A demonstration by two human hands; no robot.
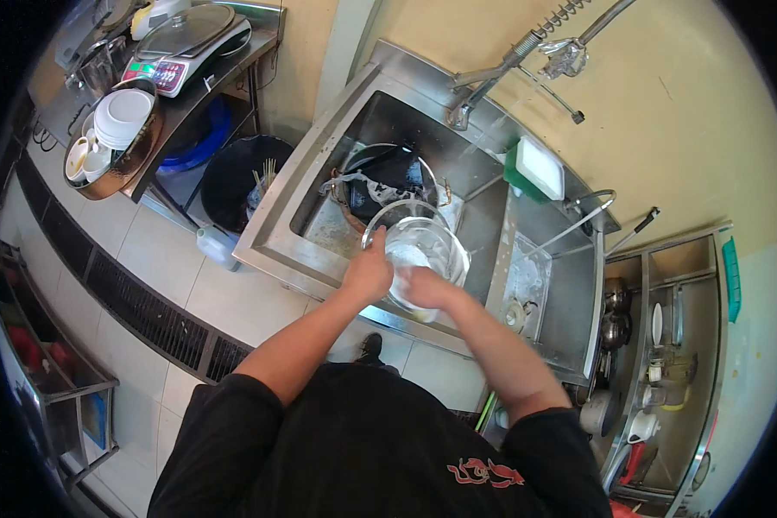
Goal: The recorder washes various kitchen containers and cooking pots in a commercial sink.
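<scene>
Over the front of the left basin of a stainless steel sink (269, 226), my left hand (370, 269) grips the rim of a clear round container (456, 249) with white suds in it. My right hand (427, 287) is at the container's near side, blurred; whether it holds a sponge or anything else cannot be told. Behind the container, a large round pot (356, 155) stands in the basin, with a black item, perhaps a plastic bag (388, 171), inside it. The container partly covers the pot's near edge.
A spring faucet (489, 84) reaches over the sink's back edge. A green and white sponge or tray (534, 169) lies on the back ledge. Left stand a black bin (233, 188) with sticks, a plastic jug (217, 247) and a pan (113, 178) of dishes. Shelves (683, 414) with cookware are right.
</scene>
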